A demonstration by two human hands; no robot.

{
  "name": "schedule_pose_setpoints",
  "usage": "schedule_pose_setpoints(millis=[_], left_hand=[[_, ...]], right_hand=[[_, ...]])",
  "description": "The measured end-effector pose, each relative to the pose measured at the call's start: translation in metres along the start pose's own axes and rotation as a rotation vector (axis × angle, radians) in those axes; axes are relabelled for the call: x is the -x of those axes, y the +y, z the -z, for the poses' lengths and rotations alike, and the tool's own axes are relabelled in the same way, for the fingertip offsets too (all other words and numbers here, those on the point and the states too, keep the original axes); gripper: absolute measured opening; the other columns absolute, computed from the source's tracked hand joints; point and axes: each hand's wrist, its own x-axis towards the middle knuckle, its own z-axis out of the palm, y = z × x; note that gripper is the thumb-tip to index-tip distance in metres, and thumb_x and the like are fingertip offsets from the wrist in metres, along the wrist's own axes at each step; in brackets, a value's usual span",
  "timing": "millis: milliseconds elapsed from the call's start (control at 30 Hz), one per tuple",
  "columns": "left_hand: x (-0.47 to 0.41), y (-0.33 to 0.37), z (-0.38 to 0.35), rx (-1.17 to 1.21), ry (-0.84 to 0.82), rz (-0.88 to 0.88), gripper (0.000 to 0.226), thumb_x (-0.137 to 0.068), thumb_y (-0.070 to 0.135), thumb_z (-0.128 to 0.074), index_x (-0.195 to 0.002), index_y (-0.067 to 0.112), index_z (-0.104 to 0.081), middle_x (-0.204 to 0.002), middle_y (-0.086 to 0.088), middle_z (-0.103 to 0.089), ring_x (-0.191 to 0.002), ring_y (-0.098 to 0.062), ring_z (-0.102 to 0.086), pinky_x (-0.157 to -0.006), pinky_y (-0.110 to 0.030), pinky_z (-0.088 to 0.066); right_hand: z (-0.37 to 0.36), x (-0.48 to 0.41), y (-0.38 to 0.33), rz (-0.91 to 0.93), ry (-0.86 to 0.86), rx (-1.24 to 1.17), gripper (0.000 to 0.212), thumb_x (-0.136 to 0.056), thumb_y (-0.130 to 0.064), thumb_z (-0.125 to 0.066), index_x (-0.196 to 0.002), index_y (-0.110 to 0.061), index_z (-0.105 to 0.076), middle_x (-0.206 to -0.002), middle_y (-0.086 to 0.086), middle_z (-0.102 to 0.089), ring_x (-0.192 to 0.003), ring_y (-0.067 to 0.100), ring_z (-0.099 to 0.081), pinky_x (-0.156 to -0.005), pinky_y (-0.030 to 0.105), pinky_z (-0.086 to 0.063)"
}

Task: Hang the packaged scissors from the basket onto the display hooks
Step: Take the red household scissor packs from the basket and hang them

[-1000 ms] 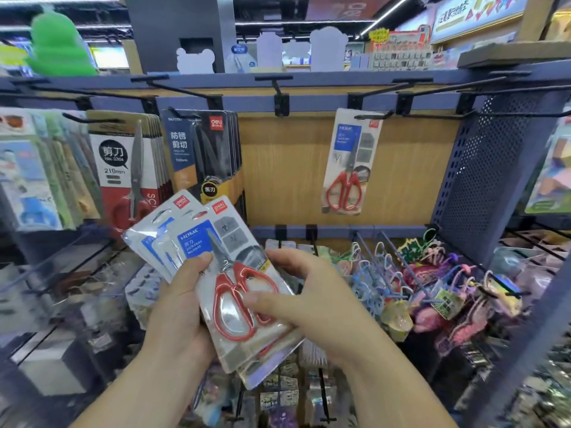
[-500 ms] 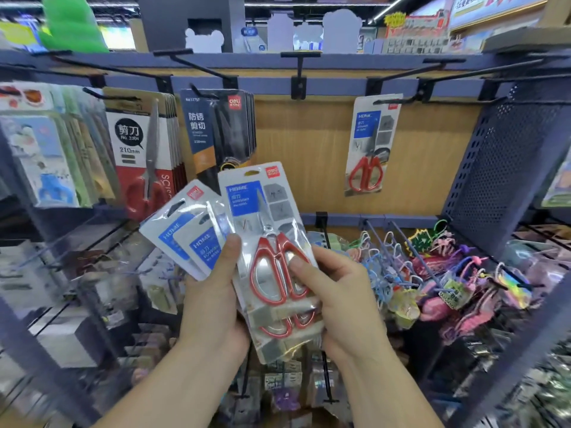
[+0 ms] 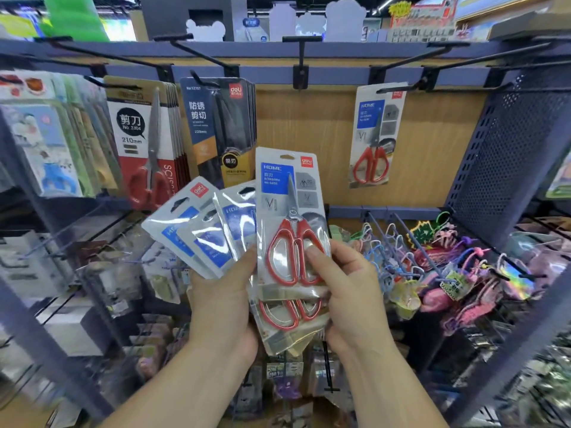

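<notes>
Wood-backed shop rack (image 3: 309, 143) w/ hooks (image 3: 301, 39), one hung pack (image 3: 374, 137). Left grip (image 3: 222, 304) clutches fanned packs (image 3: 197, 233); right grip (image 3: 349, 291) pinches front pack (image 3: 287, 208).

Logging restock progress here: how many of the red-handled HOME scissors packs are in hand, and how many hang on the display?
Fanned packs gripped by the left hand: 3
Front pack pinched by the right hand: 1
Hanging pack on a hook: 1
Total: 5, by visible header tops; more may hide behind.
</notes>
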Motion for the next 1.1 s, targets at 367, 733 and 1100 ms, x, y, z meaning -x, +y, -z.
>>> schedule_pose_setpoints(millis=[367,733,1100], left_hand=[[-0.001,0.015,0.013,-0.128,0.016,-0.111,0.04,-0.09,0.001,-0.075,-0.126,0.018,-0.069,-0.115,-0.013,-0.078,-0.104,-0.037,-0.076,-0.094,-0.066,-0.058],[0.005,0.028,0.017,-0.151,-0.053,-0.16,0.051,-0.084,0.006,-0.074,-0.133,0.018,-0.067,-0.118,-0.007,-0.079,-0.106,-0.03,-0.077,-0.088,-0.049,-0.061],[0.008,0.027,0.0,-0.164,-0.151,-0.205,0.053,-0.079,0.008,-0.074,-0.13,0.016,-0.068,-0.12,-0.01,-0.078,-0.109,-0.037,-0.075,-0.092,-0.051,-0.058]], right_hand=[[0.017,-0.004,-0.003,-0.05,-0.051,-0.102,0.016,-0.084,-0.015,-0.071,-0.098,-0.008,-0.074,-0.096,0.014,-0.075,-0.081,0.025,-0.071,-0.074,0.039,-0.06],[0.052,-0.021,-0.053,0.284,0.097,0.122,0.007,-0.098,-0.023,-0.064,-0.097,-0.017,-0.067,-0.089,0.007,-0.077,-0.073,0.024,-0.073,-0.064,0.039,-0.058],[0.068,-0.045,-0.079,0.373,0.202,0.224,0.009,-0.105,-0.025,-0.061,-0.097,-0.021,-0.063,-0.082,0.002,-0.074,-0.064,0.018,-0.068,-0.05,0.03,-0.052]])
